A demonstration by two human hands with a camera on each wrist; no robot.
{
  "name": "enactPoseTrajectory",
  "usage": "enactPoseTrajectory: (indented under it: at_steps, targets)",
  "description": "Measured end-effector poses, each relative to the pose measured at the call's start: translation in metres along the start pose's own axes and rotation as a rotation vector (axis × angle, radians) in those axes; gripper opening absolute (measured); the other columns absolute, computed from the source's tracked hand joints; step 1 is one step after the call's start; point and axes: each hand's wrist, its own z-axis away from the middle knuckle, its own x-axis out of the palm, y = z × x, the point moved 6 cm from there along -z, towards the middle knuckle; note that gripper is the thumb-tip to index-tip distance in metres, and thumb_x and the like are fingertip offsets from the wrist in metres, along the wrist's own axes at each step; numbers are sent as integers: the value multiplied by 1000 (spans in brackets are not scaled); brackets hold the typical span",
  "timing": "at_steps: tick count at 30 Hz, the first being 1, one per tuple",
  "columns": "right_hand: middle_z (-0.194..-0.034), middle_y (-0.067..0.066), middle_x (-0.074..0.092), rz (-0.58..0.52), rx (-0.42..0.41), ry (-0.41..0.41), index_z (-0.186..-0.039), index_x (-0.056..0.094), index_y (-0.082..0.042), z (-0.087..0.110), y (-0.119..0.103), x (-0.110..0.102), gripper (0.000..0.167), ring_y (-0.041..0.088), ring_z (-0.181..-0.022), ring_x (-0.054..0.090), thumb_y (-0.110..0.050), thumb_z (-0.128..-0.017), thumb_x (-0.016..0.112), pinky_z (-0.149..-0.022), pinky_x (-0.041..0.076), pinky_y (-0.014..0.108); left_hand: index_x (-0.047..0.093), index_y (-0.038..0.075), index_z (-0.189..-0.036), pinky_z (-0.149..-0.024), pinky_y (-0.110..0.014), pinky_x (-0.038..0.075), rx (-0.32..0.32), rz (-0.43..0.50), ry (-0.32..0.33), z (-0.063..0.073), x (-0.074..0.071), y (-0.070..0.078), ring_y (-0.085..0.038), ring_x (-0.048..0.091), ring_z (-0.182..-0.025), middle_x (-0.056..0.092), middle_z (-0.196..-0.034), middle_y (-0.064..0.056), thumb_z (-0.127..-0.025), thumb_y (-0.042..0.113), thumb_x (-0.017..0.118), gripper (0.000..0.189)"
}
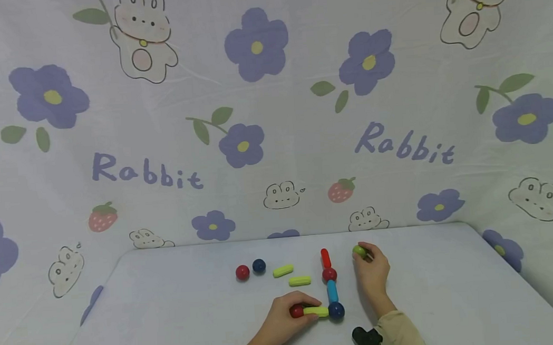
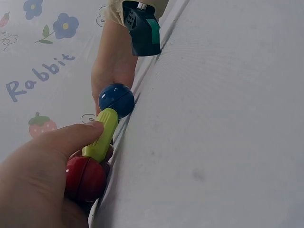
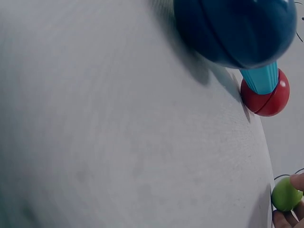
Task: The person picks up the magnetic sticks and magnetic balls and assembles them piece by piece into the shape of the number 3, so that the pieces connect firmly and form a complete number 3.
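Note:
A chain of ball-and-rod toy pieces lies on the white table. My left hand (image 1: 282, 320) pinches the yellow-green rod (image 1: 316, 312), thumb along it in the left wrist view, with a red ball (image 2: 86, 179) at its near end close to the palm. That rod's other end meets a dark blue ball (image 1: 336, 311). From there a light blue rod (image 1: 332, 291) leads away to another red ball (image 1: 329, 275), topped by a red rod (image 1: 325, 257). Right of the chain's far end, my right hand (image 1: 375, 274) holds a green ball (image 1: 359, 251) between thumb and fingers.
Left of the chain lie two loose yellow-green rods, one farther (image 1: 283, 271) and one nearer (image 1: 300, 281). Beyond them sit a loose red ball (image 1: 242, 272) and a dark blue ball (image 1: 259, 266). A black device (image 1: 366, 338) is on the right wrist. Patterned cloth (image 1: 298, 139) hangs behind the table.

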Motion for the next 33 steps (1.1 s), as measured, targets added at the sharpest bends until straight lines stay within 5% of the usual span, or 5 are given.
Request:
enactPoseTrajectory:
  at_steps: [21, 33]
  targets:
    - [-104, 19, 58, 14, -10, -6, -102, 60, 4, -3, -1, 1, 25, 29, -97, 55, 6, -77, 63, -82, 45, 36, 66, 24, -105, -70, -22, 47, -22, -43, 13, -17, 3, 11, -8, 56, -79, 62, -95, 13, -75, 33, 70, 32]
    - [-107, 21, 58, -70, -11, -96, -104, 59, 6, -6, -11, 21, 27, 29, -100, 55, 6, -77, 64, -81, 46, 30, 68, 27, -100, -66, -23, 47, 49, -66, -29, -18, 4, 11, -7, 55, -78, 63, -90, 15, -77, 33, 68, 23]
